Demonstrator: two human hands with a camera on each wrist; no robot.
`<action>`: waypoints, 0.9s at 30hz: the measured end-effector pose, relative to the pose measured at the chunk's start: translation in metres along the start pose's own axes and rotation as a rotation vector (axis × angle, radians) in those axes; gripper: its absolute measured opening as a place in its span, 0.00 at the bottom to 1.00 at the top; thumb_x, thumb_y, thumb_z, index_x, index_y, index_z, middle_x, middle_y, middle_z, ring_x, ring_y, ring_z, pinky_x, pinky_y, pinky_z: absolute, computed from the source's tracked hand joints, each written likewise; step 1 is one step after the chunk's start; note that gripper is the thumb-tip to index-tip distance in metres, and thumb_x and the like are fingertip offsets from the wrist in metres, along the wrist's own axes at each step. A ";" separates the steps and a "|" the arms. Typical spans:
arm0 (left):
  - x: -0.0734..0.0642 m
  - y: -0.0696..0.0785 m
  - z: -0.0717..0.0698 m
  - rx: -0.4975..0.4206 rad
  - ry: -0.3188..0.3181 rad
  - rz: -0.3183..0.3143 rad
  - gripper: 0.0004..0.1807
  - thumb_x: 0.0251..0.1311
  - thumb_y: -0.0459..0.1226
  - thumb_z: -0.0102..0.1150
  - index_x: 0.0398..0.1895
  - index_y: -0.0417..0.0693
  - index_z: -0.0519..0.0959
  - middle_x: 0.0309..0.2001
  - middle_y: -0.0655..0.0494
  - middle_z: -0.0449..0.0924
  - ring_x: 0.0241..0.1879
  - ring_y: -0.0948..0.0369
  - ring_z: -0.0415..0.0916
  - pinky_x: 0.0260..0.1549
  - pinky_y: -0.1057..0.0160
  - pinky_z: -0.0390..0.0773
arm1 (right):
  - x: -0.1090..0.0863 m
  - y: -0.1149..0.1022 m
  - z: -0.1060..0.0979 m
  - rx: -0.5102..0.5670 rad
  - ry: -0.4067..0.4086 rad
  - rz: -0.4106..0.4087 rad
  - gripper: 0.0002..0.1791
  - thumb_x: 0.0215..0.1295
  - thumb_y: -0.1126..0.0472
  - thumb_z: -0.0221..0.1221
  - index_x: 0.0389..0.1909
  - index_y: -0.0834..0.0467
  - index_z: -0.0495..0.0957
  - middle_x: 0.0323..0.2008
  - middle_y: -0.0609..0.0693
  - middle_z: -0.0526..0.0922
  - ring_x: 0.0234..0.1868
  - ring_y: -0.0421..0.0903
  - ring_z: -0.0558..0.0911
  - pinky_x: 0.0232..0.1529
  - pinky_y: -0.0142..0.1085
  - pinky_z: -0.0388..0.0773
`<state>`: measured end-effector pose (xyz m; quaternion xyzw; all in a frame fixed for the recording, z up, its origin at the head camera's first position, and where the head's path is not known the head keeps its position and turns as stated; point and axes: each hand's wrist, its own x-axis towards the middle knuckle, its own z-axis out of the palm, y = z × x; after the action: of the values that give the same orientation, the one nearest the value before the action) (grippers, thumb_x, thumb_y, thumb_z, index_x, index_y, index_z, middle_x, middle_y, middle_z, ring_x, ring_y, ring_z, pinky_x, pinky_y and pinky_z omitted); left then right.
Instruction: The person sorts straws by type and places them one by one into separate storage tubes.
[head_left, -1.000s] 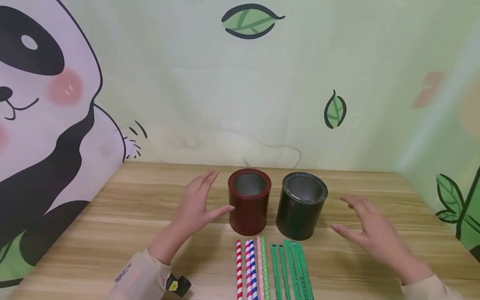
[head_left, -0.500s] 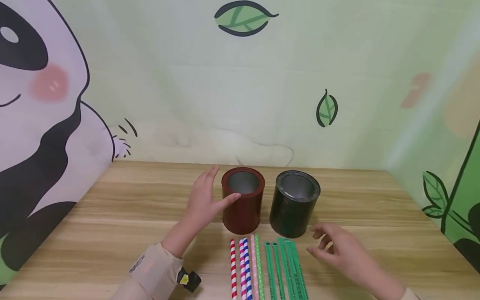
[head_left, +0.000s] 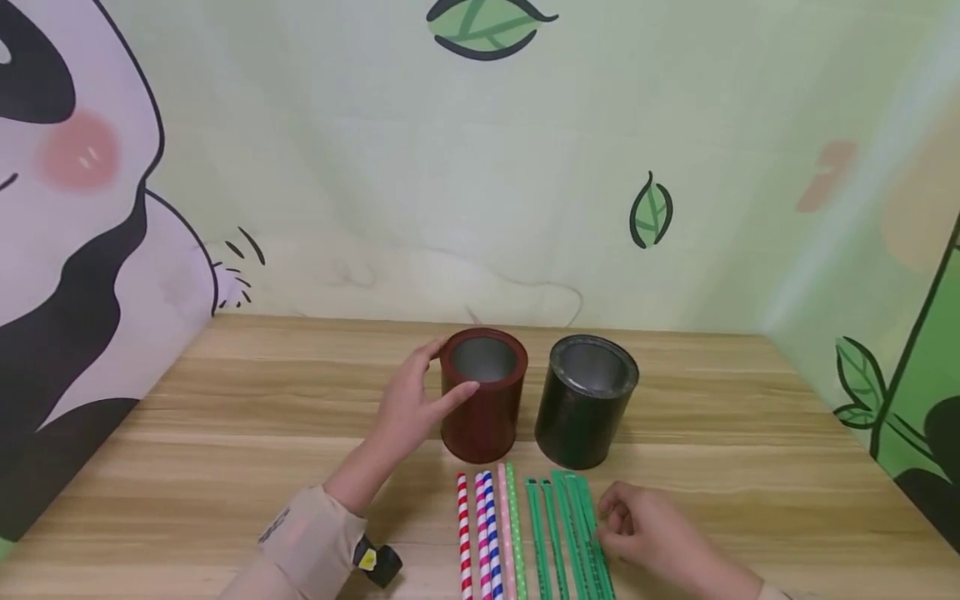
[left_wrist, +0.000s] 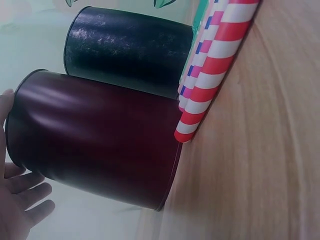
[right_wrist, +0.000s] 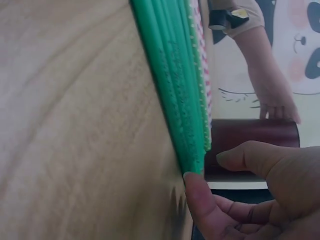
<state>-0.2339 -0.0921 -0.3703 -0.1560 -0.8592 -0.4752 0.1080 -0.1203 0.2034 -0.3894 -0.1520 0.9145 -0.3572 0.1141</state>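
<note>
Green straws (head_left: 581, 533) lie on the counter (head_left: 735, 433), long axis front to back, just left of the nearer right hand (head_left: 648, 521), whose half-curled fingers touch their edge, thumb and index parted, gripping nothing. Beyond, the left hand's (head_left: 408, 408) spread fingers rest against the maroon can (head_left: 487, 429).

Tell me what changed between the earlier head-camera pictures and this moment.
The right hand moved left and nearer, to the slim green printed sticks. The left hand moved right, to the dark red cylindrical metal-looking can; whether it grips firmly is unclear. That can, the black cylindrical metal-looking can and the sticks stayed put.
</note>
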 end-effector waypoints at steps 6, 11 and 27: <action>-0.002 0.002 -0.002 -0.033 -0.018 -0.023 0.42 0.55 0.52 0.65 0.71 0.48 0.61 0.68 0.49 0.67 0.68 0.51 0.63 0.64 0.43 0.68 | 0.002 -0.001 0.007 -0.003 -0.023 0.050 0.12 0.54 0.64 0.62 0.37 0.65 0.75 0.19 0.45 0.75 0.14 0.36 0.73 0.17 0.27 0.69; -0.002 0.004 -0.002 -0.023 -0.022 -0.029 0.43 0.55 0.53 0.65 0.71 0.48 0.60 0.68 0.48 0.66 0.69 0.50 0.63 0.64 0.43 0.67 | 0.005 -0.003 0.011 0.013 -0.029 0.127 0.11 0.52 0.68 0.61 0.36 0.65 0.73 0.18 0.48 0.73 0.13 0.41 0.76 0.14 0.28 0.72; 0.000 0.002 0.002 -0.015 -0.016 -0.015 0.42 0.55 0.51 0.66 0.71 0.47 0.61 0.67 0.47 0.67 0.68 0.49 0.63 0.64 0.42 0.67 | 0.009 -0.011 0.018 -0.137 0.064 0.223 0.12 0.45 0.70 0.63 0.29 0.60 0.70 0.17 0.48 0.71 0.11 0.40 0.72 0.12 0.27 0.67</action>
<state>-0.2335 -0.0892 -0.3694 -0.1541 -0.8575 -0.4813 0.0965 -0.1205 0.1813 -0.3952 -0.0453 0.9511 -0.2836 0.1134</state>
